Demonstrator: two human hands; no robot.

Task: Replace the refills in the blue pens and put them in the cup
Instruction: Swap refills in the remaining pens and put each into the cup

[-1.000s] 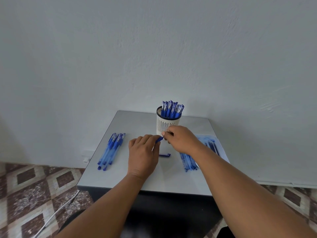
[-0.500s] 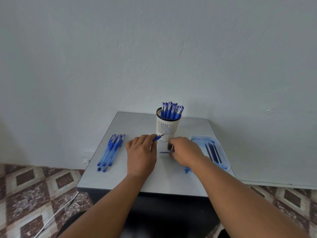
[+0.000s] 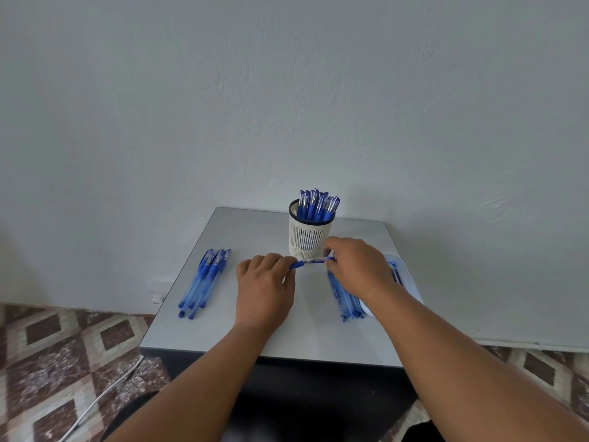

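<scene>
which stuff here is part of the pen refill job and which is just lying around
Job: left hand and right hand holding one pen; cup; pens at left; refills; tray.

Lying about: white cable on the floor.

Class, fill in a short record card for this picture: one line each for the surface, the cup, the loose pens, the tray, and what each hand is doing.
surface: grey table against a pale wall
cup: white slotted cup at the back, upright, full of blue capped pens
loose pens: a row of blue pens on the left; a bundle of refills to the right of centre
tray: pale tray at the right edge, mostly hidden by the arm
left hand: left hand grips one end of a pen
right hand: right hand pinches a small blue piece at the pen's tip
</scene>
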